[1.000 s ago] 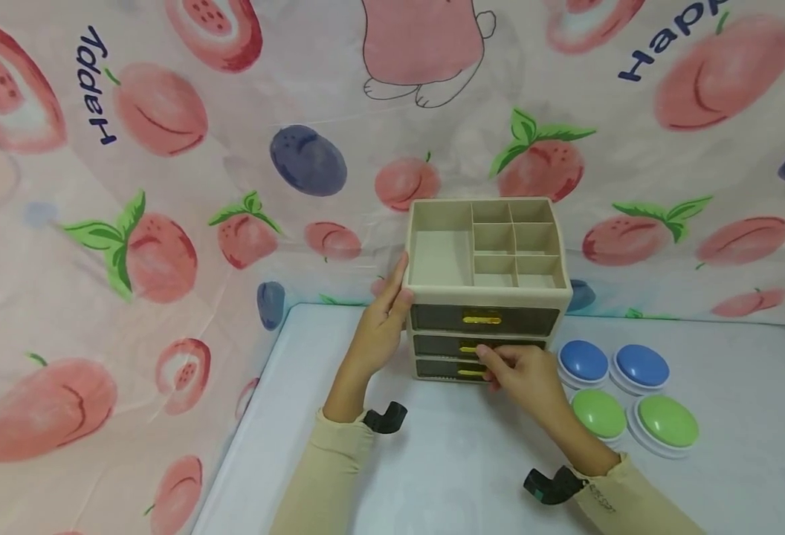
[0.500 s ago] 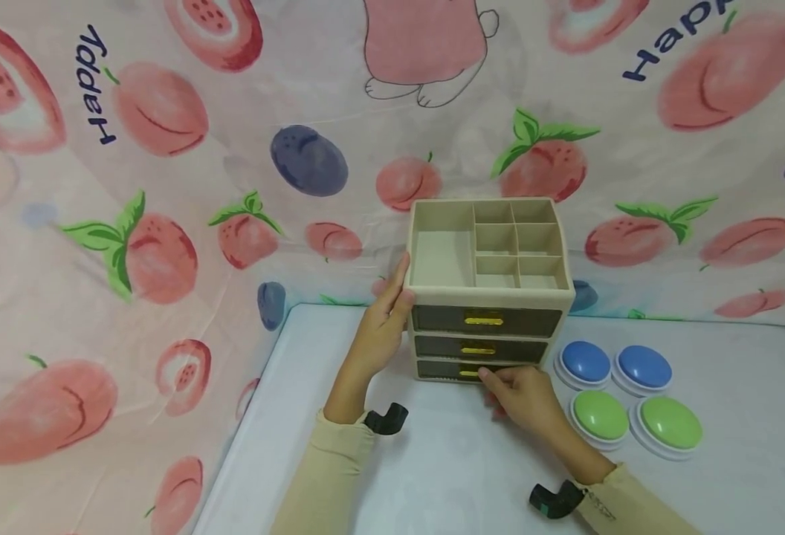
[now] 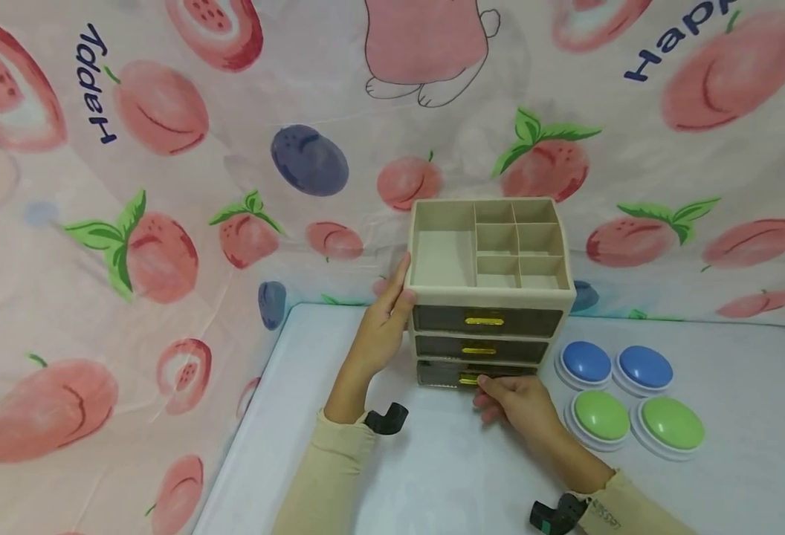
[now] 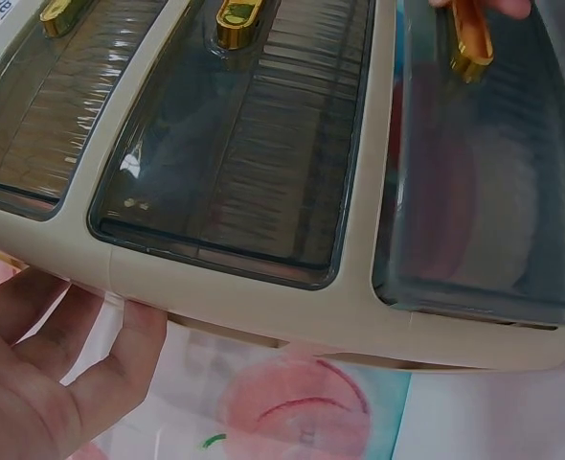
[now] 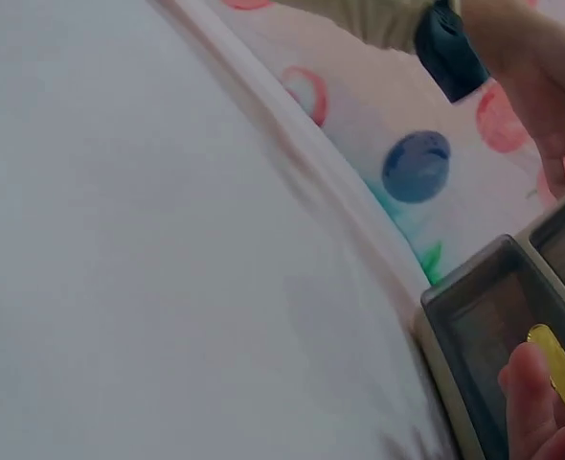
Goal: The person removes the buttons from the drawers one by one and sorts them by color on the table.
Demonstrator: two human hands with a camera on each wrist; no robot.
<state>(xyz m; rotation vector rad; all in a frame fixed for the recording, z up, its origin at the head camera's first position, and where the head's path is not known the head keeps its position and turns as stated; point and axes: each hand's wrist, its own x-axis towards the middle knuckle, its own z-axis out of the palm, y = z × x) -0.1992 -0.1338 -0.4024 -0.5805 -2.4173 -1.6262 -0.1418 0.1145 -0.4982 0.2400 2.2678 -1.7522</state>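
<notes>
A cream desktop organizer (image 3: 489,297) stands on the table, with three dark see-through drawers bearing gold handles under an open compartment top. My left hand (image 3: 380,331) rests along its left side, fingers extended and thumb near the front corner; the left wrist view shows fingertips touching the side wall. With thumb and fingers, my right hand (image 3: 525,407) pinches the gold handle (image 4: 471,43) of the bottom drawer (image 3: 439,374). That drawer sticks out a little from the frame. The middle drawer (image 3: 441,348) and top drawer (image 3: 442,319) sit flush.
Two blue round push buttons (image 3: 586,361) and two green ones (image 3: 601,414) with white bases lie right of the organizer, close to my right forearm. A fruit-printed cloth (image 3: 325,74) hangs behind and at the left. The table (image 3: 446,461) is white.
My right hand has moved down from the middle drawer's handle to the bottom one and pulled that drawer slightly out. My left hand has stayed at the organizer's side.
</notes>
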